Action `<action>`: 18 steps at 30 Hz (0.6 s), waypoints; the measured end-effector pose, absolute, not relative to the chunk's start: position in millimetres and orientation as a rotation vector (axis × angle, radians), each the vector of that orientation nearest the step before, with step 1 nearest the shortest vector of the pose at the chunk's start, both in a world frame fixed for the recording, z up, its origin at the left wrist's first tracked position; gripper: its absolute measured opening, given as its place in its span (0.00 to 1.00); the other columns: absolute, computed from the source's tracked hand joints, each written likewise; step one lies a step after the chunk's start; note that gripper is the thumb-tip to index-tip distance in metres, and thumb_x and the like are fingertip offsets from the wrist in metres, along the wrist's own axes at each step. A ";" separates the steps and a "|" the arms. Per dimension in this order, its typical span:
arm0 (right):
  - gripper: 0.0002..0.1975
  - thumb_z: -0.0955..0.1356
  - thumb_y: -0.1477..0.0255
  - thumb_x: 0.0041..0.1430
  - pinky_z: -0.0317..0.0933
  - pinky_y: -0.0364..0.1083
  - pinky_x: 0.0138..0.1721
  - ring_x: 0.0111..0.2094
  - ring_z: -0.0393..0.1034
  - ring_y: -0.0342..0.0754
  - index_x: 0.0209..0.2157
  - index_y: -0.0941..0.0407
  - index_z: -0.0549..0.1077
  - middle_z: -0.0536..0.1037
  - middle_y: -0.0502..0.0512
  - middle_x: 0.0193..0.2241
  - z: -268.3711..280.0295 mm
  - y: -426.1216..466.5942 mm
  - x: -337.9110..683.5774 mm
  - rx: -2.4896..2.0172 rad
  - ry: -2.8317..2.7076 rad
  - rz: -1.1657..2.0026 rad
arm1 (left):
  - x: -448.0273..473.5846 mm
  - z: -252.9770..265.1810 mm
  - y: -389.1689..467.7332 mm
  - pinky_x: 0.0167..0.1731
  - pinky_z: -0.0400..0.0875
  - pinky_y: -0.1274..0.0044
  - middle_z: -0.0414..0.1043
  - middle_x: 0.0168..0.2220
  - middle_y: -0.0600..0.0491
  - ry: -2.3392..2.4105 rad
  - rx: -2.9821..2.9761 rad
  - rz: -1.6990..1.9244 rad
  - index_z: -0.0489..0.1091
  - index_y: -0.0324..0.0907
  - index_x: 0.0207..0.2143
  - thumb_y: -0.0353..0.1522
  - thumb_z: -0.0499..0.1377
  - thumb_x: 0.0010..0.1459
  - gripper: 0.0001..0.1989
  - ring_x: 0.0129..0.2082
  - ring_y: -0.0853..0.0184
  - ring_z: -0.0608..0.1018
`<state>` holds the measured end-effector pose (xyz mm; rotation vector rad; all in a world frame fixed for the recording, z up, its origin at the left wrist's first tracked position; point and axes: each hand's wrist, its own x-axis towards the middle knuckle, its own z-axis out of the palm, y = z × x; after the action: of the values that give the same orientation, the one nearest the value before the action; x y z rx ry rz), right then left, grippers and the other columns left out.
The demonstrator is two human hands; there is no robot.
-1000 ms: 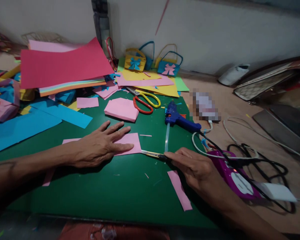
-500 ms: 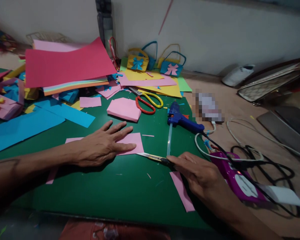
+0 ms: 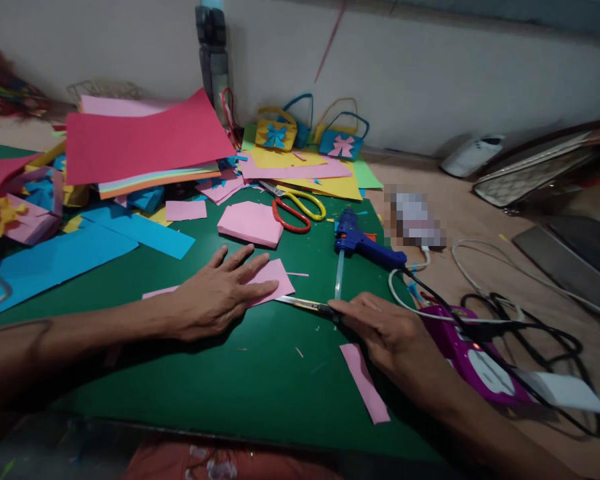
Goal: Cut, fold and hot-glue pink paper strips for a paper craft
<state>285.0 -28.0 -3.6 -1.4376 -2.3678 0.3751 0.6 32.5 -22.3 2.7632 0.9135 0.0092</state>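
My left hand [image 3: 213, 290] lies flat with fingers spread, pressing a strip of pink paper [image 3: 279, 272] onto the green board [image 3: 205, 400]. Much of that strip is hidden under the hand and wrist. In my right hand [image 3: 380, 330] is a slim utility knife [image 3: 303, 303], its blade pointing left and its tip at the paper's lower right edge. A thin pink sliver [image 3: 298, 274] lies just beyond the strip. Below my right hand rests a loose pink strip [image 3: 365, 385]. A folded pink piece [image 3: 250, 224] sits above my left fingers.
Red-and-yellow-handled scissors [image 3: 299, 210] and a blue glue gun [image 3: 367, 245] lie beyond my hands. Paper sheets [image 3: 150, 143] are stacked at the back left, blue strips [image 3: 70, 260] in front. Small paper bags [image 3: 276, 135] stand by the wall. A purple power strip [image 3: 473, 363] and cables lie right.
The pink strip under my left hand has turned a little, its right end now tilted upward. My left hand has shifted slightly right with it. The knife tip stays near its edge.
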 end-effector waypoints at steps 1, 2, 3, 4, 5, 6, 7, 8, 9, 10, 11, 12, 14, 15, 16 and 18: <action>0.16 0.58 0.75 0.62 0.59 0.42 0.26 0.26 0.65 0.43 0.43 0.54 0.75 0.70 0.52 0.24 -3.2 -25.5 285.9 -1.443 -2.375 0.360 | 4.1 -23.2 30.6 0.56 0.45 0.46 0.37 0.67 0.50 0.958 2.751 0.024 0.50 0.55 0.62 0.30 0.46 0.63 0.25 0.65 0.46 0.42; 0.16 0.58 0.75 0.63 0.59 0.41 0.26 0.25 0.65 0.43 0.43 0.55 0.75 0.70 0.52 0.24 -2.7 -23.4 286.6 -1.444 -2.381 0.343 | 7.1 -23.7 29.2 0.55 0.46 0.46 0.38 0.67 0.49 0.998 2.736 0.039 0.51 0.55 0.62 0.30 0.46 0.63 0.25 0.65 0.45 0.42; 0.16 0.58 0.74 0.63 0.59 0.41 0.26 0.25 0.65 0.43 0.43 0.55 0.75 0.70 0.52 0.23 -2.1 -21.8 287.0 -1.447 -2.388 0.329 | 8.9 -23.5 28.6 0.55 0.46 0.45 0.38 0.67 0.49 1.022 2.720 0.051 0.51 0.55 0.62 0.31 0.45 0.64 0.24 0.65 0.45 0.43; 0.16 0.58 0.74 0.63 0.58 0.41 0.25 0.25 0.66 0.43 0.42 0.55 0.75 0.70 0.52 0.23 -1.6 -20.6 287.2 -1.452 -2.394 0.317 | 9.3 -22.6 28.7 0.54 0.47 0.45 0.38 0.67 0.48 1.030 2.704 0.058 0.51 0.54 0.62 0.32 0.44 0.64 0.24 0.65 0.44 0.43; 0.16 0.58 0.74 0.63 0.58 0.41 0.25 0.25 0.66 0.43 0.42 0.55 0.75 0.70 0.52 0.23 -1.2 -20.0 287.2 -1.459 -2.401 0.306 | 8.0 -21.1 29.7 0.54 0.47 0.45 0.37 0.67 0.48 1.022 2.689 0.057 0.50 0.53 0.62 0.33 0.44 0.65 0.23 0.65 0.44 0.43; 0.16 0.57 0.73 0.63 0.58 0.41 0.25 0.25 0.66 0.43 0.42 0.55 0.75 0.70 0.52 0.23 -0.9 -19.7 287.0 -1.466 -2.409 0.298 | 5.2 -19.0 31.4 0.54 0.46 0.44 0.37 0.67 0.48 1.005 2.679 0.053 0.50 0.53 0.62 0.34 0.43 0.66 0.23 0.65 0.45 0.43; 0.17 0.57 0.73 0.63 0.58 0.41 0.25 0.25 0.66 0.43 0.42 0.55 0.76 0.70 0.52 0.23 -0.8 -19.6 286.7 -1.471 -2.415 0.291 | 0.9 -16.6 33.8 0.55 0.45 0.45 0.37 0.67 0.48 0.977 2.678 0.048 0.49 0.52 0.62 0.34 0.42 0.66 0.23 0.65 0.46 0.43; 0.17 0.57 0.73 0.64 0.58 0.41 0.25 0.25 0.66 0.44 0.42 0.55 0.76 0.70 0.52 0.23 -0.8 -19.8 286.4 -1.474 -2.419 0.286 | -4.4 -14.3 36.5 0.55 0.45 0.45 0.36 0.67 0.48 0.930 2.686 0.036 0.48 0.51 0.63 0.34 0.41 0.66 0.23 0.65 0.47 0.43; 0.17 0.57 0.73 0.64 0.58 0.41 0.25 0.25 0.66 0.44 0.42 0.55 0.76 0.70 0.52 0.23 -0.9 -19.9 286.1 -1.475 -2.420 0.283 | -10.2 -12.4 39.3 0.56 0.44 0.47 0.36 0.67 0.49 0.872 2.704 0.026 0.48 0.51 0.63 0.34 0.41 0.66 0.23 0.65 0.49 0.43; 0.17 0.57 0.73 0.64 0.58 0.41 0.25 0.25 0.66 0.44 0.42 0.55 0.76 0.71 0.52 0.23 -0.9 -20.0 285.7 -1.473 -2.416 0.280 | -16.0 -11.2 42.0 0.57 0.44 0.49 0.37 0.67 0.50 0.792 2.724 0.012 0.48 0.50 0.63 0.33 0.41 0.65 0.24 0.65 0.51 0.43; 0.16 0.57 0.73 0.63 0.59 0.42 0.25 0.25 0.66 0.44 0.42 0.54 0.76 0.71 0.52 0.24 -0.9 -20.1 285.4 -1.474 -2.411 0.284 | -21.4 -10.8 44.3 0.58 0.44 0.51 0.38 0.67 0.50 0.710 2.745 -0.005 0.48 0.50 0.63 0.33 0.42 0.65 0.24 0.66 0.52 0.43; 0.16 0.58 0.73 0.63 0.59 0.42 0.25 0.25 0.66 0.44 0.42 0.54 0.76 0.71 0.52 0.24 -0.8 -20.1 285.0 -1.473 -2.404 0.285 | -25.9 -11.2 46.1 0.59 0.44 0.52 0.40 0.67 0.51 0.648 2.763 -0.017 0.50 0.49 0.62 0.33 0.42 0.65 0.24 0.66 0.53 0.43; 0.16 0.58 0.73 0.63 0.58 0.42 0.25 0.25 0.66 0.44 0.41 0.55 0.76 0.71 0.52 0.23 -0.3 -20.0 284.0 -1.470 -2.393 0.288 | -32.0 -14.3 48.2 0.59 0.40 0.53 0.45 0.66 0.51 0.595 2.779 -0.025 0.52 0.48 0.61 0.32 0.42 0.65 0.23 0.66 0.55 0.44; 0.16 0.58 0.73 0.63 0.58 0.42 0.24 0.25 0.66 0.44 0.41 0.55 0.76 0.70 0.52 0.23 0.1 -20.0 283.5 -1.468 -2.391 0.290 | -33.6 -16.4 48.7 0.60 0.38 0.53 0.47 0.65 0.51 0.594 2.778 -0.018 0.53 0.48 0.61 0.31 0.41 0.65 0.23 0.66 0.56 0.45; 0.16 0.58 0.73 0.63 0.58 0.42 0.24 0.24 0.66 0.44 0.41 0.55 0.76 0.70 0.52 0.23 0.6 -20.0 282.9 -1.467 -2.392 0.292 | -34.4 -18.6 49.1 0.60 0.36 0.54 0.48 0.65 0.51 0.591 2.771 -0.007 0.53 0.48 0.61 0.30 0.40 0.65 0.23 0.66 0.57 0.45; 0.17 0.57 0.73 0.63 0.58 0.42 0.25 0.24 0.66 0.44 0.41 0.56 0.76 0.70 0.52 0.22 1.4 -19.7 281.6 -1.470 -2.400 0.297 | -34.9 -22.4 49.6 0.60 0.35 0.54 0.49 0.65 0.50 0.576 2.750 0.024 0.52 0.47 0.61 0.29 0.40 0.64 0.24 0.66 0.58 0.46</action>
<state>281.6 -19.7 1.4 -1.4702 -2.4005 0.2973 -34.9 49.6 -22.4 2.7497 0.5758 0.0235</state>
